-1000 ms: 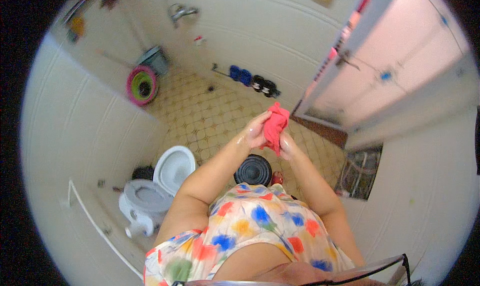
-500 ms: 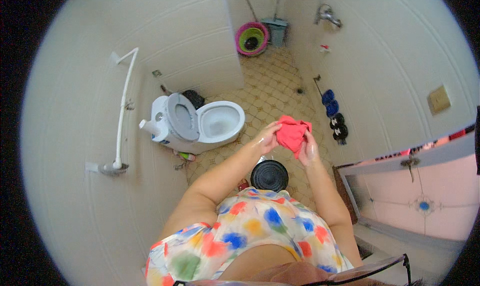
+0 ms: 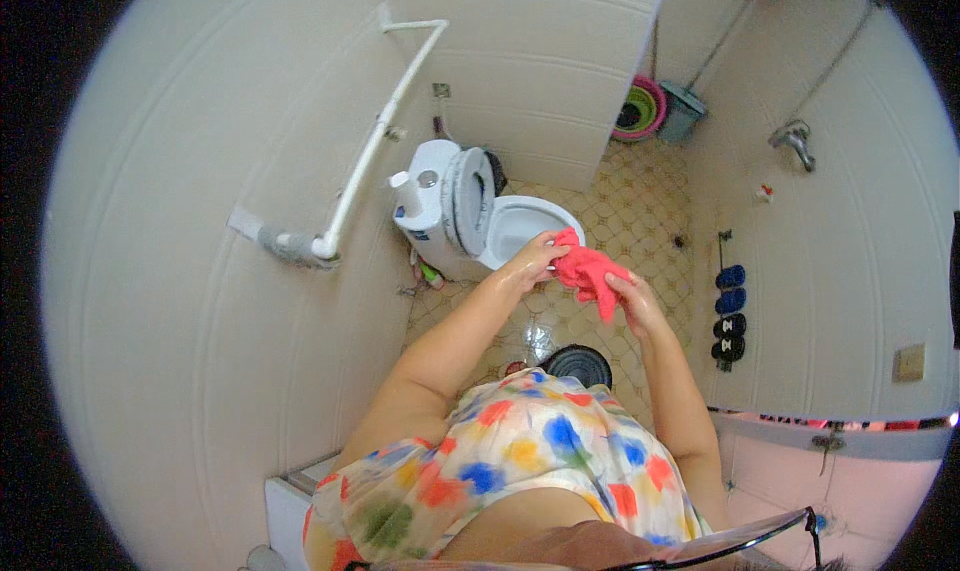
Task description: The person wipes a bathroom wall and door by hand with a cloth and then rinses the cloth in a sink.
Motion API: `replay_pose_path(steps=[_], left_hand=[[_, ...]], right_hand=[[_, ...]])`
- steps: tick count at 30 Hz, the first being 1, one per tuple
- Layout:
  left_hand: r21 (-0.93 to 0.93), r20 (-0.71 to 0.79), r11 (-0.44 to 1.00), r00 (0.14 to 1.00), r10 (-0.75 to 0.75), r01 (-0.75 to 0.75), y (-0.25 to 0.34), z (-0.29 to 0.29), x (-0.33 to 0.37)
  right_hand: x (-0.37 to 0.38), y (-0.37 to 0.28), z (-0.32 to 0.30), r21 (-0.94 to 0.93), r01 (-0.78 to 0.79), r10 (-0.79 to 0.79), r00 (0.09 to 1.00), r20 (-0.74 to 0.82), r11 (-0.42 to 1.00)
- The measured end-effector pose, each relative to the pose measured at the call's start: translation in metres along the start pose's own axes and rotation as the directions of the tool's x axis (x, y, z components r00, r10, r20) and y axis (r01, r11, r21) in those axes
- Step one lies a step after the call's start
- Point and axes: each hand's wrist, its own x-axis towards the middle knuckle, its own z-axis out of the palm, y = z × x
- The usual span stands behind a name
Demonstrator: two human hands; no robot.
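I hold a red cloth (image 3: 590, 273) in front of me with both hands, stretched between them. My left hand (image 3: 535, 256) grips its left end and my right hand (image 3: 632, 303) grips its lower right end. Both hands look wet. Just beyond the cloth stands a white toilet (image 3: 500, 221) with its seat and lid raised against the cistern (image 3: 425, 196). The cloth hangs over the near rim of the bowl in this view.
A white grab rail (image 3: 365, 156) runs along the left wall. A black round bin (image 3: 578, 364) stands on the patterned floor tiles below my hands. Stacked coloured basins (image 3: 640, 109) and a grey bucket (image 3: 683, 111) sit in the far corner. Slippers (image 3: 730, 311) line the right wall under a tap (image 3: 795, 141).
My view has swung left, so the toilet now sits straight ahead. My hands have spread apart and pulled the bunched cloth out between them.
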Motion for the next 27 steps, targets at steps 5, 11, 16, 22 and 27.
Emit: replay_pose_path(steps=[5, 11, 16, 22, 27], left_hand=[[0.237, -0.135, 0.971, 0.991, 0.001, 0.031, 0.001, -0.070, -0.037], [0.322, -0.303, 0.945, 0.940, 0.155, -0.053, -0.072, -0.176, -0.028], [0.238, -0.407, 0.964, 0.889, 0.211, -0.119, -0.076, -0.207, -0.035], [0.160, -0.581, 0.984, 0.798, 0.158, -0.078, -0.012, -0.164, -0.031], [0.184, -0.671, 0.961, 0.687, 0.277, -0.208, -0.027, -0.199, 0.012]], right_hand=[[0.051, -0.001, 0.043, 0.163, 0.041, -0.033, 0.998, -0.055, 0.986], [0.098, 0.019, 0.067, 0.259, -0.032, 0.046, 0.998, -0.050, 0.965], [0.125, 0.024, 0.079, 0.203, -0.039, 0.043, 0.999, -0.013, 0.978], [0.182, 0.012, 0.038, 0.253, -0.078, 0.088, 0.996, -0.028, 0.964], [0.244, 0.003, 0.017, 0.324, -0.156, 0.148, 0.988, 0.051, 0.933]])
